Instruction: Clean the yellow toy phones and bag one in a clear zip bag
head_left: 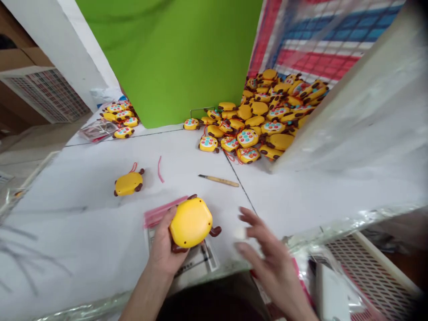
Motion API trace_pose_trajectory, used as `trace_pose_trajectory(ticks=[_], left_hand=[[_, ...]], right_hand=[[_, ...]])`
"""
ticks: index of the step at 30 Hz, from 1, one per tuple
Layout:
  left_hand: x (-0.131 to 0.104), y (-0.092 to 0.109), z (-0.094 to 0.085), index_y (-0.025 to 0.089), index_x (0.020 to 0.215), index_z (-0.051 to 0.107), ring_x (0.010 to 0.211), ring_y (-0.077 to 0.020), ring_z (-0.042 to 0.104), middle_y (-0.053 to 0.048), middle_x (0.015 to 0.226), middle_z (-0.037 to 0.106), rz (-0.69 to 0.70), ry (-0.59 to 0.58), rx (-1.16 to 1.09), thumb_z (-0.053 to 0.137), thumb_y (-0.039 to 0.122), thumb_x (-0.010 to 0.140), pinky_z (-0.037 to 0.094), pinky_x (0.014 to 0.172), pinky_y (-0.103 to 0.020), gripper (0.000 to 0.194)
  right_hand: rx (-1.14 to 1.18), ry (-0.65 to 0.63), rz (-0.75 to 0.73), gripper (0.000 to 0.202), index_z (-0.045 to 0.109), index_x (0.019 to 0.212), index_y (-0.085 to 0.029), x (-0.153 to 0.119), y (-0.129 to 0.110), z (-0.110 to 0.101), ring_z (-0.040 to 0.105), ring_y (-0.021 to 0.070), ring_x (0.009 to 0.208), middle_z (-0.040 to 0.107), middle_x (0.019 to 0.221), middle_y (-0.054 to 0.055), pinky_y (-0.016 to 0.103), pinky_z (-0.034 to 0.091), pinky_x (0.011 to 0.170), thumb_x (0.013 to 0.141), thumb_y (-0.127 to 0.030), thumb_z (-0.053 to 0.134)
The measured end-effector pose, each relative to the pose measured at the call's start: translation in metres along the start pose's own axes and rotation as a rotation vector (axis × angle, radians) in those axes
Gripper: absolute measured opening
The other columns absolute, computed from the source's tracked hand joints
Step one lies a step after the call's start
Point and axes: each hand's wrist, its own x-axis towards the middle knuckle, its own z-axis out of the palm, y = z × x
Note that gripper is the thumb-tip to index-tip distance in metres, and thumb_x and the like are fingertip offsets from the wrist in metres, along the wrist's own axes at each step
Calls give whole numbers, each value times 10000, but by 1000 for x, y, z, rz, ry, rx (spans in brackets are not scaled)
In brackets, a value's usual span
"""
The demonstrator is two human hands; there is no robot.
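In the head view, the yellow toy [191, 222] sits gripped in the left hand [166, 244] near the table's [100, 240] front edge; the right hand [267, 256], blurred, pinches something white.

A white table [83, 232] filled most of the view, a thin dark seam across its top and clear plastic along its near edge. A bright green panel [177, 58] stood at the far side — beside it, red, white and blue striped sheeting [314, 44] behind a wire grid. At the left, past a pale pillar [76, 49], brown boxes [20, 58] and a white crate [50, 93] sat by a dull grey floor [30, 140] — the light was pale.
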Motion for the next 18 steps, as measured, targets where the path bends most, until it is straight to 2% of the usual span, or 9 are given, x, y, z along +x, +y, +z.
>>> trace_pose_trajectory(ticks=[2, 3, 5, 8, 12, 14, 16, 18], left_hand=[[-6, 2, -2, 157, 1000, 682, 685, -213, 666, -86, 869, 711, 114, 5, -25, 646, 307, 728, 563, 562, -291, 313], [-10, 5, -5, 155, 963, 695, 660, -178, 657, -68, 836, 713, 169, 5, -37, 673, 287, 708, 553, 564, -241, 288], [-17, 11, -11, 154, 925, 710, 602, -135, 631, -43, 785, 710, 230, 3, -34, 728, 271, 654, 524, 519, -176, 296], [-24, 18, -20, 157, 895, 720, 591, -134, 624, -31, 781, 711, 241, 22, -15, 770, 259, 593, 513, 490, -169, 323], [-23, 18, -26, 176, 851, 719, 629, -151, 647, -29, 810, 721, 243, 97, -41, 725, 249, 634, 528, 518, -187, 229], [-21, 16, -27, 166, 831, 717, 635, -158, 654, -40, 795, 723, 244, 128, -62, 689, 252, 666, 535, 531, -199, 188], [-20, 14, -28, 150, 839, 713, 668, -169, 664, -56, 803, 726, 236, 139, -82, 665, 249, 685, 544, 558, -211, 189], [-21, 13, -29, 146, 858, 705, 678, -169, 666, -58, 811, 726, 226, 140, -81, 661, 239, 686, 545, 567, -213, 200]], right_hand=[[96, -169, -128, 32, 611, 781, -226, 18, -29, 48, 499, 257, 1190, 523, 1300, 82, 391, 461, 924, 805, -245, 607], [125, -182, -167, 45, 592, 764, -218, 23, -39, 66, 493, 249, 1185, 503, 1304, 88, 386, 458, 915, 809, -214, 593], [188, -186, -199, 79, 553, 743, -210, 28, -48, 89, 524, 224, 1110, 525, 1223, 94, 352, 471, 856, 811, -175, 571], [270, -148, -163, 130, 487, 701, -207, 32, -43, 100, 557, 198, 933, 577, 1008, 77, 298, 472, 715, 806, -178, 559], [333, -163, -13, 184, 452, 665, -203, 39, -34, 105, 516, 152, 670, 599, 798, 35, 276, 431, 607, 813, -230, 559], [363, -220, -4, 159, 480, 684, -198, 38, -35, 108, 546, 165, 744, 613, 884, 48, 288, 446, 665, 796, -233, 588], [359, -263, -51, 134, 509, 698, -196, 33, -37, 110, 554, 194, 908, 582, 1075, 68, 301, 449, 746, 768, -213, 622], [327, -242, -89, 130, 511, 695, -197, 29, -39, 112, 544, 197, 940, 553, 1143, 74, 298, 444, 755, 762, -203, 622]])
